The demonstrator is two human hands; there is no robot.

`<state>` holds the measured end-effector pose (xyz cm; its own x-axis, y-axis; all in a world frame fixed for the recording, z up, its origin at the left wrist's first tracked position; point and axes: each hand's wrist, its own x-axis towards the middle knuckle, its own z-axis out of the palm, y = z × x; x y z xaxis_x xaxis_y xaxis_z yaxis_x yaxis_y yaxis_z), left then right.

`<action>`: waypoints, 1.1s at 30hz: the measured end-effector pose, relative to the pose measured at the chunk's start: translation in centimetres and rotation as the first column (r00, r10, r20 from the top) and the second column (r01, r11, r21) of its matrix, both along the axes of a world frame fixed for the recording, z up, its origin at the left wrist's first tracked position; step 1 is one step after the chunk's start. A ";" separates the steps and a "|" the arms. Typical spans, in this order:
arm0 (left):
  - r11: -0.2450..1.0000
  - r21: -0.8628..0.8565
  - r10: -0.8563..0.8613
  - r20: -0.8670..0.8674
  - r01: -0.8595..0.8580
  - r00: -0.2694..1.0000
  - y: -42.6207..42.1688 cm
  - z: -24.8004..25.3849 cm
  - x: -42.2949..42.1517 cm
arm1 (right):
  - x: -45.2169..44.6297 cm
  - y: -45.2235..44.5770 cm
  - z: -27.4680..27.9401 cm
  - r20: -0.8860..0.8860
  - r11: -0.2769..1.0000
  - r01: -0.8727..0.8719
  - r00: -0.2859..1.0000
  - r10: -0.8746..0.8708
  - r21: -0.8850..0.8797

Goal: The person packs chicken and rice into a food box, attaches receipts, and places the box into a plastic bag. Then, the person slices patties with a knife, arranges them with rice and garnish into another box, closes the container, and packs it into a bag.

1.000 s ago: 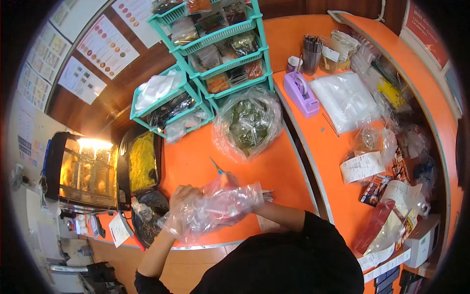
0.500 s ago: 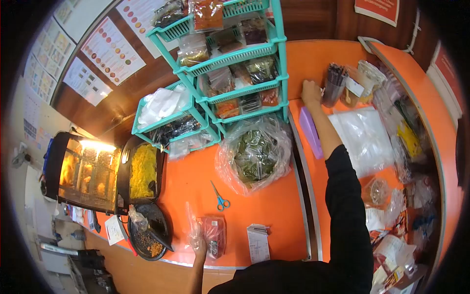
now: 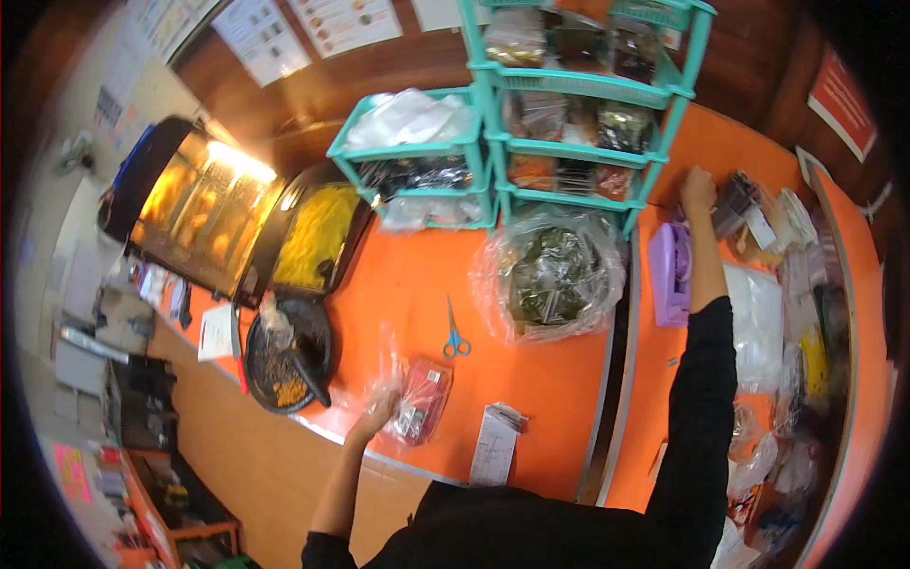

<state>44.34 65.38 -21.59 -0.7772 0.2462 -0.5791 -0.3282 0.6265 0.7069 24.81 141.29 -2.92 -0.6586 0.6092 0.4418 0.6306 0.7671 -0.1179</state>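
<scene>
Red packet (image 3: 424, 400), enclosed in a clear plastic bag (image 3: 389, 365), lying on the orange counter (image 3: 550, 389) near its front edge. The right grip (image 3: 699, 188) has come away from the bag and now lies at the far end of the purple tape dispenser (image 3: 668, 284), arm outstretched; its fingers are curled, but whether they hold anything cannot be told. As a result, only the left grip (image 3: 379, 410) secures the bag, grasping its gathered plastic just beside the packet's left side, with the packet between this grip and the printed slips (image 3: 494, 446). Blue-handled scissors (image 3: 457, 343) rest beyond the packet, apart from both grips; a dark bowl (image 3: 326, 334) stands to the left.
</scene>
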 end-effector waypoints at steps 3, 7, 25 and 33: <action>0.992 -0.054 -0.126 -0.225 0.117 0.966 0.6 1.3 -0.8 | 0.5 1.3 0.1 0.016 0.995 -0.089 0.996 0.089 0.039; 0.990 0.102 -0.082 -0.157 0.099 0.984 2.3 3.0 -2.3 | 2.4 -2.3 3.5 -0.122 0.978 -0.146 0.979 0.165 0.151; 0.777 -0.363 -0.614 -0.618 0.515 0.491 3.1 4.0 -5.5 | 23.8 -56.5 -15.6 -0.578 0.217 -0.918 0.380 0.722 -0.332; 0.997 0.073 0.056 -0.819 0.007 0.571 4.9 6.7 0.0 | 24.7 -60.0 -15.2 -0.492 0.232 -0.592 0.787 0.372 -0.772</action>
